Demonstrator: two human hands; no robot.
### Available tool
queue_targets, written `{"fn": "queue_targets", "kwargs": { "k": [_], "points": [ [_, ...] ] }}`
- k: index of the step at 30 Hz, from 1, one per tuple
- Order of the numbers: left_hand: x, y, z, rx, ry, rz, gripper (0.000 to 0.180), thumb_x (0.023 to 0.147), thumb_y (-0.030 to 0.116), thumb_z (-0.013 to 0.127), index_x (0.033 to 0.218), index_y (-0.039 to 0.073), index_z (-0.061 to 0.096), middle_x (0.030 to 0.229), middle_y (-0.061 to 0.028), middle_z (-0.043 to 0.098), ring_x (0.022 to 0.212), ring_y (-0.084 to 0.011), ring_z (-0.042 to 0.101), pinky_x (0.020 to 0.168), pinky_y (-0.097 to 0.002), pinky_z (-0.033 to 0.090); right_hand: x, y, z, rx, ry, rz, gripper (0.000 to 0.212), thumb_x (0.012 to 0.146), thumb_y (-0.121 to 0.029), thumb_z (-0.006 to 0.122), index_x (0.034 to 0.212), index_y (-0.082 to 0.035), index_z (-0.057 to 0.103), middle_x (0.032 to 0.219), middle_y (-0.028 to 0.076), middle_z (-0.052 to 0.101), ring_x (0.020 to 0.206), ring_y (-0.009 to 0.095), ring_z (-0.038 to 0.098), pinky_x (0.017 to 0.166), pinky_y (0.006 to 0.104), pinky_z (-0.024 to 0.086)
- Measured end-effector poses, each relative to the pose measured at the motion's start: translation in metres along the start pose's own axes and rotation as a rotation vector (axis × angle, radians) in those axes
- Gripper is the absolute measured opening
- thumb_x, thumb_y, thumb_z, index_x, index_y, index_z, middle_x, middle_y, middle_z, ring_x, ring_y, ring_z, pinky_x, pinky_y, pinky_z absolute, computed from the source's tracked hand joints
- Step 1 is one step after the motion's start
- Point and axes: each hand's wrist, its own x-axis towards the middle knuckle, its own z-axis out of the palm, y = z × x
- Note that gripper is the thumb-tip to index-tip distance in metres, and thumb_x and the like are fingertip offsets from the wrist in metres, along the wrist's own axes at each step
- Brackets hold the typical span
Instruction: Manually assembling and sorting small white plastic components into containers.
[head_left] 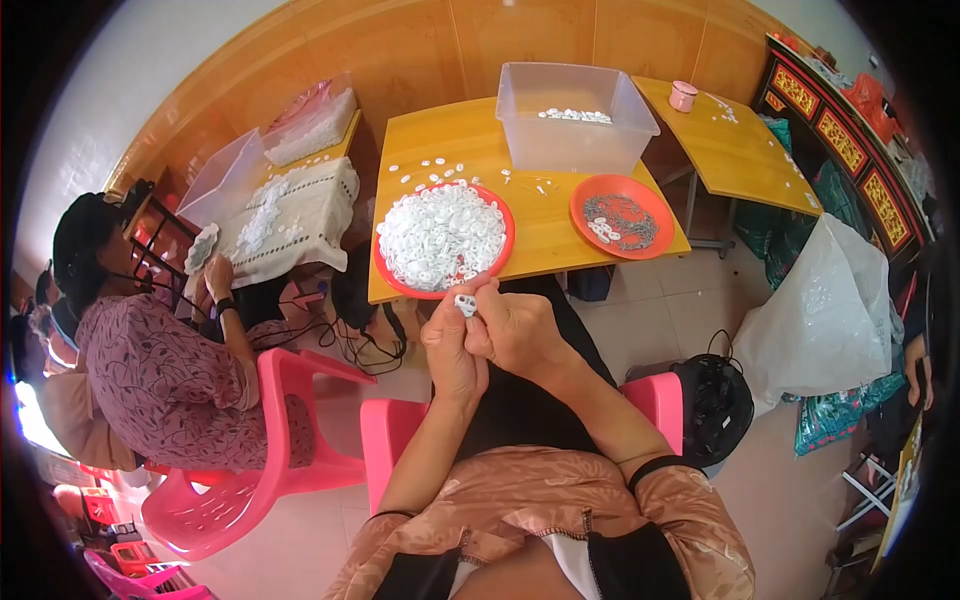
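Note:
Close together in front of my body, both hands pinch one small white oval plastic piece (465,304) with dark holes. My left hand (452,350) grips it from the left, thumb up against it. My right hand (518,330) closes on it from the right, fingers curled. Whether a thin metal part is also between the fingers is too small to tell. Just beyond sits a red bowl (511,228) heaped with similar white pieces. To its right, an orange-red dish (622,186) holds a pile of thin grey metal parts and a few white pieces.
The yellow table (440,140) carries scattered white pieces and a translucent bin (575,148). A second table (730,160) at right bears a pink mug (683,96). At left, a co-worker (170,370) handles pieces by a cloth-covered table, near a pink chair (275,440). A white sack (820,310) stands right.

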Motion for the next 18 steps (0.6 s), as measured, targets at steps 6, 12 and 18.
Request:
{"fn": "queue_targets", "kwargs": {
  "k": [6, 12, 18],
  "points": [
    [-0.001, 0.002, 0.005, 0.038, 0.003, -0.011, 0.037, 0.093, 0.032, 0.048, 0.110, 0.000, 0.053, 0.112, -0.0137, 0.057, 0.104, -0.0222, 0.054, 0.092, -0.0325, 0.042, 0.000, -0.002, 0.003, -0.009, 0.033, 0.005, 0.016, 0.074, -0.013, 0.058, 0.075, -0.002, 0.046, 0.050, 0.010, 0.047, 0.044, 0.025, 0.052, 0.041, 0.0344, 0.042],
    [-0.001, -0.001, 0.006, 0.048, 0.068, -0.009, 0.035, 0.094, 0.026, 0.047, 0.102, -0.005, 0.060, 0.106, -0.0137, 0.061, 0.096, -0.0165, 0.058, 0.086, -0.0273, 0.045, -0.007, 0.001, 0.008, -0.041, -0.026, 0.046, 0.017, 0.075, -0.014, 0.059, 0.078, -0.003, 0.047, 0.053, 0.009, 0.052, 0.046, 0.022, 0.056, 0.042, 0.0320, 0.044],
    [0.003, -0.004, 0.001, 0.003, 0.120, -0.008, 0.035, 0.094, 0.026, 0.048, 0.107, -0.005, 0.058, 0.106, -0.0138, 0.061, 0.096, -0.0169, 0.057, 0.087, -0.0280, 0.044, -0.005, 0.003, 0.012, 0.003, -0.035, 0.073, 0.024, 0.080, -0.014, 0.056, 0.094, 0.005, 0.051, 0.057, 0.012, 0.055, 0.049, 0.024, 0.058, 0.044, 0.0329, 0.045]
  ]
}}
